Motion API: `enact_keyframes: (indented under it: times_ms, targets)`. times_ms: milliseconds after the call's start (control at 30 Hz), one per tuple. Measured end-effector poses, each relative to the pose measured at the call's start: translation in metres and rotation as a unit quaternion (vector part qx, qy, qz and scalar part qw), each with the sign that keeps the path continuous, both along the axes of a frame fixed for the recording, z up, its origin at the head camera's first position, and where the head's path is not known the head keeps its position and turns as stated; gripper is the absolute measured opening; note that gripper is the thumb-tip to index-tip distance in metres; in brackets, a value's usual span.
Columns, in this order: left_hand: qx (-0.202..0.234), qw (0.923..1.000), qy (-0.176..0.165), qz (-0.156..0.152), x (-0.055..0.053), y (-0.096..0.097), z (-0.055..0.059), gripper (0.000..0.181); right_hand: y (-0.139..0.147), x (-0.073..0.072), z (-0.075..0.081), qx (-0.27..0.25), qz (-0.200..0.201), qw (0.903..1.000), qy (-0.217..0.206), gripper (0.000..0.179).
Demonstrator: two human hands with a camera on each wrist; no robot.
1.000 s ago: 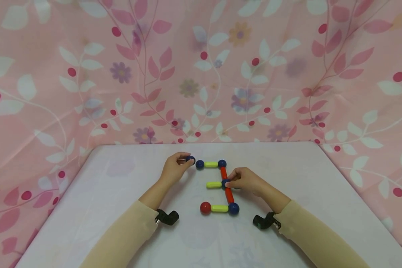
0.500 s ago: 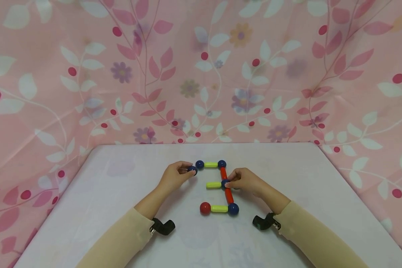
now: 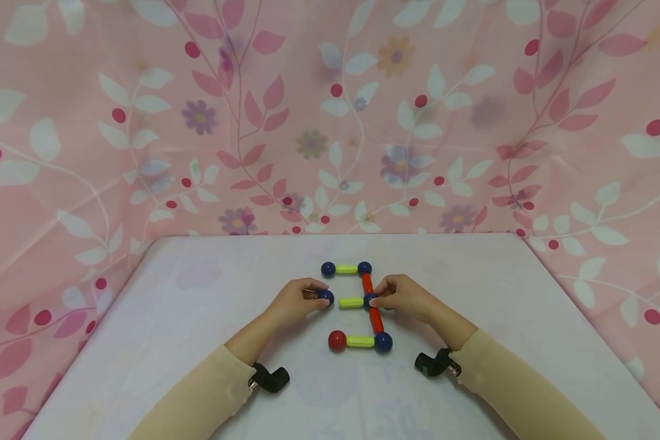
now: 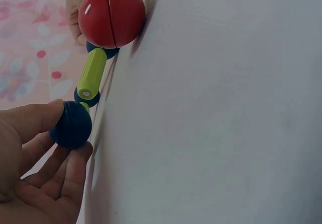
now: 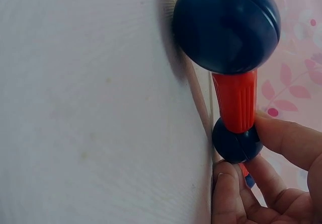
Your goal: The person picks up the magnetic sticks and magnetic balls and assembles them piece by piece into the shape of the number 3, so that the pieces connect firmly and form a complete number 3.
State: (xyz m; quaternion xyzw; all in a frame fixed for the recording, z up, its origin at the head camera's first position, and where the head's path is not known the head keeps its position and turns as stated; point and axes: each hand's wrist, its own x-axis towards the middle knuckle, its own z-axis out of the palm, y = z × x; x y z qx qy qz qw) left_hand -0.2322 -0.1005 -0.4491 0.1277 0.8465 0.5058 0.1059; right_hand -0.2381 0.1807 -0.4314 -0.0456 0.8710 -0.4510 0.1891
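Note:
My left hand (image 3: 297,298) pinches a loose blue ball (image 4: 71,125) between thumb and fingers, a short gap left of the free end of the middle yellow-green rod (image 3: 351,302). With my right hand (image 3: 404,297) I grip the middle blue ball (image 5: 236,141) of a ball-and-rod frame. Red rods (image 5: 235,100) run from that ball to a blue ball at the far corner (image 3: 365,268) and another at the near corner (image 3: 383,342). Yellow-green rods point left from all three balls. The far one ends in a blue ball (image 3: 328,269), the near one in a red ball (image 3: 338,341).
The frame lies on a white-covered table (image 3: 209,318). Behind it hangs a pink floral cloth (image 3: 308,122), close to the table's far edge. Black wrist cameras sit at the left sleeve (image 3: 272,377) and the right sleeve (image 3: 434,363).
My left hand has brought its blue ball nearer to me and slightly right, from beside the far blue ball to the middle rod's end. The right hand and frame have stayed put.

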Motion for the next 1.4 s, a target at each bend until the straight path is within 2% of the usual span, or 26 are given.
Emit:
enact_keyframes:
  times_ms: [200, 533, 1033, 1400]
  targets:
    - [-0.015, 0.9994, 0.007, -0.03, -0.0002, 0.001, -0.0034, 0.03, 0.0002, -0.0007, 0.0005, -0.002, -0.003, 1.0, -0.001, 0.024]
    - [-0.027, 0.9987, 0.016, -0.041, 0.0033, 0.0043, -0.0018, 0.03, -0.0005, 0.0004, 0.0017, -0.002, -0.003, 1.0, 0.0, 0.022]
    - [-0.017, 0.9989, 0.016, -0.041, 0.0041, 0.0055, -0.0023, 0.029, -0.0011, 0.0, 0.0005, -0.002, -0.003, 1.0, -0.002, 0.023]
    - [-0.014, 0.9992, 0.025, -0.027, 0.0078, 0.0067, -0.0019, 0.027, 0.0001, -0.0002, -0.0013, -0.01, -0.003, 0.9999, -0.002, 0.023]
